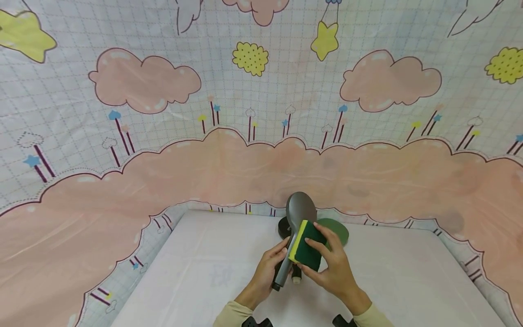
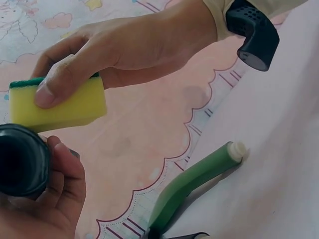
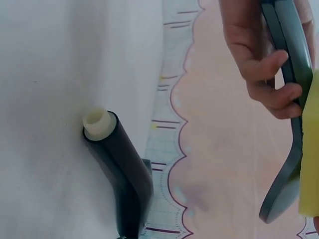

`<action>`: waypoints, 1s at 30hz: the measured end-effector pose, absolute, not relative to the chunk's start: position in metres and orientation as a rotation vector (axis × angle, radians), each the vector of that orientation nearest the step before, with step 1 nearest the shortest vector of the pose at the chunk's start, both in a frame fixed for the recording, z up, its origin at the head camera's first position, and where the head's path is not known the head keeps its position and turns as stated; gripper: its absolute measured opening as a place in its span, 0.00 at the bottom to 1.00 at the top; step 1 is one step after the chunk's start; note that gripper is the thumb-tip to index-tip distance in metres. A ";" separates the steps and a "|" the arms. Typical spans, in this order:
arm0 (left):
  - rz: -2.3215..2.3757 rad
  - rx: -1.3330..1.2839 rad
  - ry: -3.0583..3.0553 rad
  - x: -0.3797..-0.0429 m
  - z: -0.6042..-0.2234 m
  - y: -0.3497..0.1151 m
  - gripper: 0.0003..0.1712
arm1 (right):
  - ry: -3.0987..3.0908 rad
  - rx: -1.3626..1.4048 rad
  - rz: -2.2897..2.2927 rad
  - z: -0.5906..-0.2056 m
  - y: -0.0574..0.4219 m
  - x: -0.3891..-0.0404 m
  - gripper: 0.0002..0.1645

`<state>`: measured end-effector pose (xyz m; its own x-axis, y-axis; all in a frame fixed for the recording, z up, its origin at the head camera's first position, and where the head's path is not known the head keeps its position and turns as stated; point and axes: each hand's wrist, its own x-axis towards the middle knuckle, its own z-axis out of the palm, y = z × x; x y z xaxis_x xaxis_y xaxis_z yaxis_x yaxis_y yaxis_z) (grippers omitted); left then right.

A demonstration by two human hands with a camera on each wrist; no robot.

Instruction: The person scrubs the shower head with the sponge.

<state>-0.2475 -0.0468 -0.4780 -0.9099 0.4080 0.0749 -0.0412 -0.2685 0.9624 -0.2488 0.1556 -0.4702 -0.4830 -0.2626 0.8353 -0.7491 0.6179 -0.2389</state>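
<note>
My left hand (image 1: 264, 271) grips the handle of a grey handheld shower head (image 1: 301, 210), its round end tilted up and away from me. With thumb and fingertips, my right hand (image 1: 336, 265) holds a yellow and green sponge (image 1: 311, 247). In the right wrist view the yellow side of the sponge (image 3: 310, 159) lies along the shower head (image 3: 295, 55), close below the left fingers (image 3: 274, 97). The left wrist view looks onto the dark end of the handle (image 2: 24, 159), with the right thumb (image 2: 60, 82) across the sponge.
Behind the hands, a green shower head (image 1: 336, 230) and a black shower head (image 1: 283, 228) lie on the white table (image 1: 196, 254), partly hidden. Pale connectors show at their handle ends. A cloud-patterned cloth (image 1: 253, 172) hangs behind the table and runs along its sides.
</note>
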 end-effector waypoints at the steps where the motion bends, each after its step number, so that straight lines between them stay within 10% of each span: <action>1: 2.253 0.445 1.683 -0.248 -0.478 -0.047 0.30 | -2.026 0.806 0.766 -0.471 0.155 -0.249 0.34; 30: 2.381 0.341 1.422 -0.259 -0.483 -0.050 0.33 | -2.059 0.956 0.752 -0.481 0.139 -0.234 0.31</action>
<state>-0.2592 -0.0497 -0.4835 -0.9115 0.4104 0.0288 -0.1692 -0.4377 0.8831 -0.2341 0.1392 -0.4813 -0.4549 -0.3813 0.8048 -0.8104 0.5520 -0.1965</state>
